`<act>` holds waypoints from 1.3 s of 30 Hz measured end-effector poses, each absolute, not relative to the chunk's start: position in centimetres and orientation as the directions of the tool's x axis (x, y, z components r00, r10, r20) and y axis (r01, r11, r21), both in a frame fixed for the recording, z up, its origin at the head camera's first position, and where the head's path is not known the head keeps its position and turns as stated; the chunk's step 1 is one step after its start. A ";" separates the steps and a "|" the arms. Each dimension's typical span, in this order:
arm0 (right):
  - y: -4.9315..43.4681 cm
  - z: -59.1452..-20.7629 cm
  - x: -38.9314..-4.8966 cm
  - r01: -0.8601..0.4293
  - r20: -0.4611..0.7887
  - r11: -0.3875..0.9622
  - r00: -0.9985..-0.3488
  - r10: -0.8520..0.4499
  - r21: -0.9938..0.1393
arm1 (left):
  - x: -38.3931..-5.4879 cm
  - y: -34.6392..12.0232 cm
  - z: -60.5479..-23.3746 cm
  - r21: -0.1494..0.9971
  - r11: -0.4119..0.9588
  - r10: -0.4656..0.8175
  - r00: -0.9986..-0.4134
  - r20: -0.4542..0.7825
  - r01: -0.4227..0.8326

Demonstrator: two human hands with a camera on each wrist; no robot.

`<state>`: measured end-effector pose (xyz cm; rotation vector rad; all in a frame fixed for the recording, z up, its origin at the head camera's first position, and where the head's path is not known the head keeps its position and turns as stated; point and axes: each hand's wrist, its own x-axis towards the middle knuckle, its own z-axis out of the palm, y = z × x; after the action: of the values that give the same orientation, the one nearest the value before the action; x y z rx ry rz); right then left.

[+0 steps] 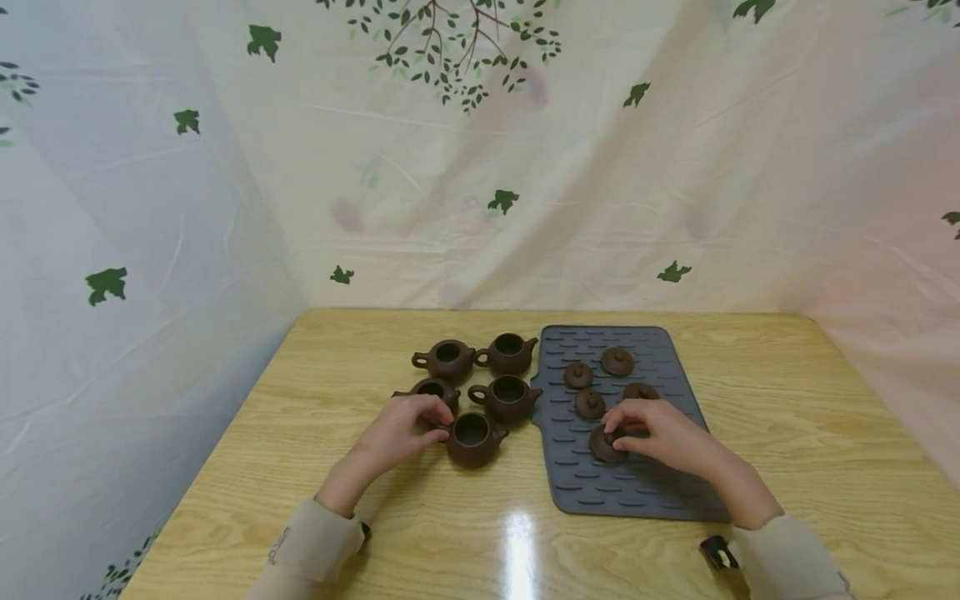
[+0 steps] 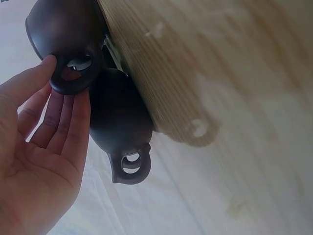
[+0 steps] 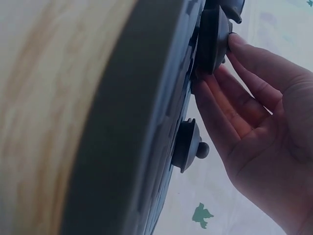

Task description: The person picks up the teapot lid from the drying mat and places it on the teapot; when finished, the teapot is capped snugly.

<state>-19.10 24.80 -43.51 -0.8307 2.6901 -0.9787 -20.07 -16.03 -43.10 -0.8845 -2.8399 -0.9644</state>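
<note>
My left hand (image 1: 397,429) pinches the handle of the nearest dark brown teapot (image 1: 472,440), which stands lidless on the table. In the left wrist view, thumb and fingers meet at that loop handle (image 2: 73,88), and another teapot (image 2: 122,115) sits just beyond. Several more lidless teapots (image 1: 508,400) are grouped behind it. Over the grey mat (image 1: 577,483), my right hand (image 1: 667,433) pinches the knob of a round brown lid (image 1: 602,446). That lid (image 3: 210,41) appears at or very near the mat in the right wrist view; whether it touches is unclear.
Several other lids lie knob-up on the mat, among them a small lid (image 1: 578,375) and a wider lid (image 1: 617,362). Bare wooden table (image 1: 450,533) runs along the front. A printed cloth (image 1: 450,208) hangs behind and at both sides.
</note>
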 end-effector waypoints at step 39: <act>20.4 -42.1 -19.7 -0.480 0.090 0.515 -0.788 -0.609 -0.710 | -20.0 -15.9 -43.1 0.578 0.665 0.490 -0.860 0.141 0.473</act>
<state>-19.69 20.37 -42.13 -0.9375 2.5828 -1.1293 -20.02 -15.89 -43.12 -0.8359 -2.8900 -0.9908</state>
